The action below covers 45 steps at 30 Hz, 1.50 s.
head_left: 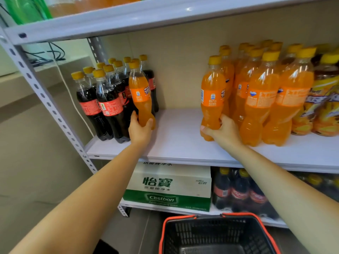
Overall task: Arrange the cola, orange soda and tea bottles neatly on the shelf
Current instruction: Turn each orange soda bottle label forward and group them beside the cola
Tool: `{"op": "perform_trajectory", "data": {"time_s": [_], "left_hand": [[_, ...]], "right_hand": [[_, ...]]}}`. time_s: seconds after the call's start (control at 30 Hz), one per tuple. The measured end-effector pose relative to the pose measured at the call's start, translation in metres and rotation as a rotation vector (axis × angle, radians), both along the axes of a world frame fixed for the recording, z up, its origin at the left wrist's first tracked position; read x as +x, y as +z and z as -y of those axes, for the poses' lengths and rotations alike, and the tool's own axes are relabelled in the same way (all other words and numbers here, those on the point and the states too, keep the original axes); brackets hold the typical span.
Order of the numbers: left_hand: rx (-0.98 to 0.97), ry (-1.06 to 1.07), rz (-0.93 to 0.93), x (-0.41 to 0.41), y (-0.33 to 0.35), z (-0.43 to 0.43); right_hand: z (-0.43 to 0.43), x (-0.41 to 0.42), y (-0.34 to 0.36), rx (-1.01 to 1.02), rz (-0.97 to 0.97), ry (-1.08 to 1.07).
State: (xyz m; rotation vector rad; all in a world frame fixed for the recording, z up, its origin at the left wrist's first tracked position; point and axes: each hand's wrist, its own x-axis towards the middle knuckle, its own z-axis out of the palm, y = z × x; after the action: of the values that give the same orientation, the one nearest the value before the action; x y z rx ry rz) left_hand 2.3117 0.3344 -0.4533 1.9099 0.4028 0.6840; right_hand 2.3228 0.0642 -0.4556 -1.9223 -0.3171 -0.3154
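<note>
A broad bare stretch of the shelf (pixel 179 140) is left open between the cola bottles (pixel 104 103), which are clustered at the left end against the perforated upright post (pixel 45 99), and the orange soda cluster (pixel 266 99) on the right. The tea bottles (pixel 322 107) are packed just beside that cluster at the right edge of the view. Headroom is limited by the upper shelf (pixel 128 19), whose front lip runs above the caps. The left hand (pixel 140 131) is reached in over the shelf's front edge with the arm extended, and its fingers (pixel 149 123) and thumb are curled round the base of the left orange soda bottle (pixel 140 92). This bottle is held tilted, close against the right side of the cola bottles; whether its base touches the shelf cannot be told. The right hand (pixel 223 131) is likewise extended, its fingers (pixel 202 128) wrapped round the lower waist of the right orange soda bottle (pixel 211 96), which is kept upright near the front edge, just left of the orange soda cluster. Below the shelf, a water carton (pixel 170 184) and further lower cola bottles (pixel 238 191) are stored. A black basket (pixel 165 233) with a red rim is seen in front of the rack at the bottom, between the forearms, and dark cables (pixel 53 54) are seen behind the post.
</note>
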Motion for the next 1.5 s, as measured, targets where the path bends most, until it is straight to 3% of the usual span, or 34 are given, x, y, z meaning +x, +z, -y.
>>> {"op": "perform_trajectory", "data": {"time_s": [0.17,0.43,0.67,0.9,1.27,1.5], "left_hand": [[-0.026,-0.051,0.021,-0.025,-0.012,0.014],[-0.025,-0.026,-0.035,-0.012,0.022,0.006],[0.202,0.041,-0.107,0.013,0.012,-0.005],[0.316,-0.015,-0.032,0.054,0.005,0.025],[0.282,0.085,-0.067,0.124,0.003,0.038],[0.135,-0.140,-0.032,0.110,0.002,0.037]], "right_hand": [[0.012,-0.026,0.004,0.054,-0.054,0.137],[0.028,-0.044,0.001,0.057,-0.045,0.129],[0.022,-0.020,0.003,0.060,-0.061,0.110],[0.009,0.000,-0.001,0.066,-0.053,0.082],[0.010,0.013,-0.016,0.161,-0.062,0.126],[0.010,0.011,-0.014,0.179,-0.049,0.140]]}}
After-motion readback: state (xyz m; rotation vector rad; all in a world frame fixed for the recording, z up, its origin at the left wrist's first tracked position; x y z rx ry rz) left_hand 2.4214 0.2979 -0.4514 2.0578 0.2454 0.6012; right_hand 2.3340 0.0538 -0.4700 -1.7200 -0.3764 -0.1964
